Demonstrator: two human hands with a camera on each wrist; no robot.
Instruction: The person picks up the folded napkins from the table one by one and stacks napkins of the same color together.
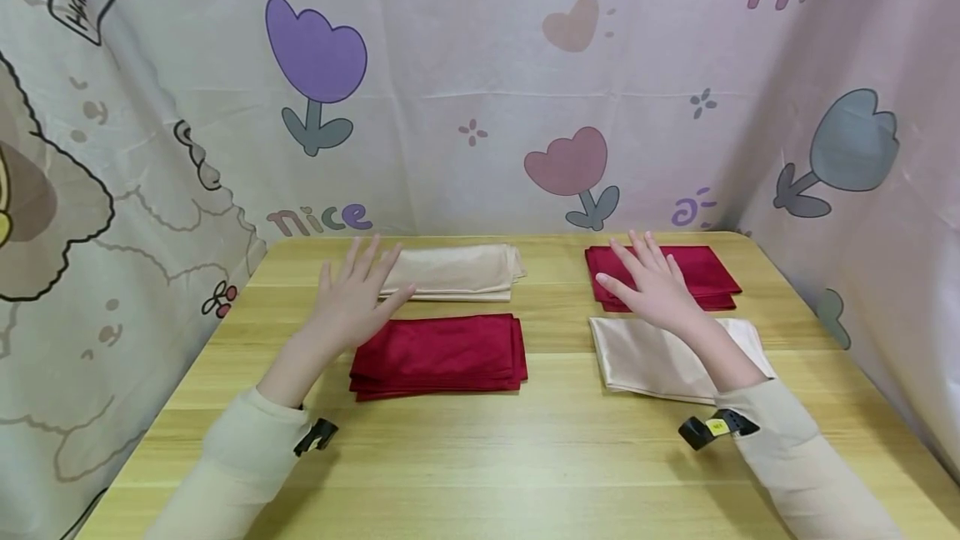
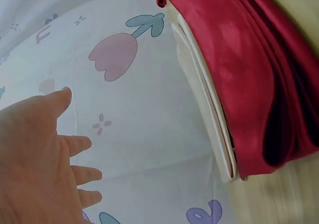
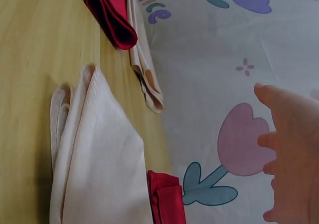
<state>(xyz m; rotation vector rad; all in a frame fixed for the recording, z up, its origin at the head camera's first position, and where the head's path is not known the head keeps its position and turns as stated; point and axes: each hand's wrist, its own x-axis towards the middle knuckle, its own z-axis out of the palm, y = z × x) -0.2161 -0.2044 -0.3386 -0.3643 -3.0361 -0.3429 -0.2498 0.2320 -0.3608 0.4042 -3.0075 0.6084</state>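
Four folded cloths would be several: on the left of the table lie a cream cloth (image 1: pixel 453 269) at the back and a red cloth (image 1: pixel 450 352) in front of it. On the right, a red cloth (image 1: pixel 701 269) lies behind a cream cloth (image 1: pixel 652 361). My left hand (image 1: pixel 352 298), fingers spread and holding nothing, is raised over the left pair and overlaps both in the head view. The right hand (image 1: pixel 656 286) is likewise spread above the right pair, its palm bare in the right wrist view. Stacked fold edges show on the red cloth (image 2: pixel 234 64) in the left wrist view.
The wooden table (image 1: pixel 480 465) ends at a patterned curtain (image 1: pixel 450 173) behind it, which also hangs along both sides. A black wrist camera (image 1: pixel 318 436) sits on the left sleeve, and another black camera (image 1: pixel 708 430) on the right.
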